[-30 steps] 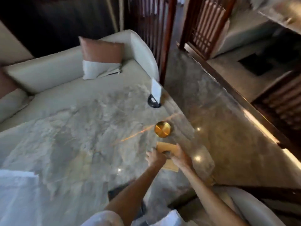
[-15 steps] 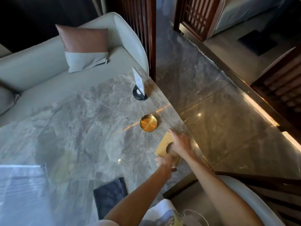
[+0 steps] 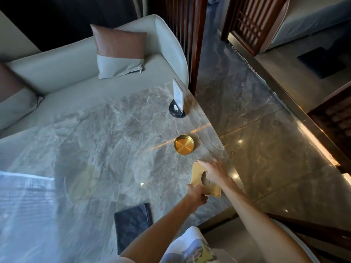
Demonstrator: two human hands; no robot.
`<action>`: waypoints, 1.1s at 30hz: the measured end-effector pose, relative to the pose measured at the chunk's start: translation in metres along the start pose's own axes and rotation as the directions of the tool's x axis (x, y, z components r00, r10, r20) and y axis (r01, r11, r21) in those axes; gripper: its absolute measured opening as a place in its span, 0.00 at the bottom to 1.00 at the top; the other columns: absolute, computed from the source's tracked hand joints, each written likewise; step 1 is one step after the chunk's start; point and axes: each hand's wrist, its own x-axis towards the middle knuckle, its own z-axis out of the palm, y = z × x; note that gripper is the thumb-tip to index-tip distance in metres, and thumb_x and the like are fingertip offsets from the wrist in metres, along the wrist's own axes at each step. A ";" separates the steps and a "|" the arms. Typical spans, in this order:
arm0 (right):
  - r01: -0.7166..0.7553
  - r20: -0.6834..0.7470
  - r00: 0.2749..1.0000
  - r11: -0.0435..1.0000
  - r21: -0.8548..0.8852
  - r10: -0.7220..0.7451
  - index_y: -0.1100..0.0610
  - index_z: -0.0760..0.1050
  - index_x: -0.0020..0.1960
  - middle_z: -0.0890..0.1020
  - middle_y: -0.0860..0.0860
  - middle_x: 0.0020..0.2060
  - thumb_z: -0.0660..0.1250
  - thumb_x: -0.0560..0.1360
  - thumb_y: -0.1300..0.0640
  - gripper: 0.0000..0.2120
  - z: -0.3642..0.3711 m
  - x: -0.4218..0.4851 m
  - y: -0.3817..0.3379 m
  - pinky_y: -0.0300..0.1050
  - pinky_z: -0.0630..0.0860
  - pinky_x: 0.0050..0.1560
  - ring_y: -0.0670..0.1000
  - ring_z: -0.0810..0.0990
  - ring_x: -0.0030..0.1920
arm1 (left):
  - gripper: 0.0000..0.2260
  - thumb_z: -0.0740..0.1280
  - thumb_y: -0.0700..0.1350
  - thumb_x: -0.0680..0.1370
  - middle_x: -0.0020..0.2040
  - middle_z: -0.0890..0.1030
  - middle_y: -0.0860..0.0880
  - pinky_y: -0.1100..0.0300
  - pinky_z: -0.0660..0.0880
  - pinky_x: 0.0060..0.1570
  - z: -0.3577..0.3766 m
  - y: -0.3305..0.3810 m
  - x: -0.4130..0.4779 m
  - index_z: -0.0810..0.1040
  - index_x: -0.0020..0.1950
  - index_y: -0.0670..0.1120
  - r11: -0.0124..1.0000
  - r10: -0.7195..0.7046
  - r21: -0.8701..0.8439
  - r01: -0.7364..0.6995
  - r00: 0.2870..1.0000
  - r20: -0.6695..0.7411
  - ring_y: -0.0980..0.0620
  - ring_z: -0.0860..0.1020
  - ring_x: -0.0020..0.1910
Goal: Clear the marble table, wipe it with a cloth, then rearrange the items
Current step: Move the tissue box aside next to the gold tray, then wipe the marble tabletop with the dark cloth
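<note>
My spread right hand point(image 3: 215, 172) presses the flat gold rectangular tissue-box cover point(image 3: 206, 180), long axis pointing away toward the round brass dish point(image 3: 184, 144), while my curled left hand point(image 3: 196, 194) grips its near edge.

gold box point(image 3: 197, 174) partly under right hand point(image 3: 215, 172); dark cloth's point(image 3: 133, 224) near end behind left forearm

marble table point(image 3: 106, 133) w/ gold dish point(image 3: 183, 144), sign stand point(image 3: 177, 107), gold box point(image 3: 206, 184), dark cloth point(image 3: 132, 224)
</note>
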 end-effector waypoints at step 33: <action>-0.033 0.274 0.962 0.998 0.061 0.015 0.49 0.56 0.80 0.46 0.51 0.81 0.59 0.82 0.55 0.28 0.210 -0.108 -0.280 0.48 0.50 0.80 0.53 0.44 0.81 | 0.13 0.65 0.43 0.78 0.58 0.78 0.38 0.50 0.74 0.50 -0.323 -0.167 -0.041 0.66 0.58 0.38 0.889 0.271 0.446 -0.102 0.903 -0.333 0.39 0.78 0.56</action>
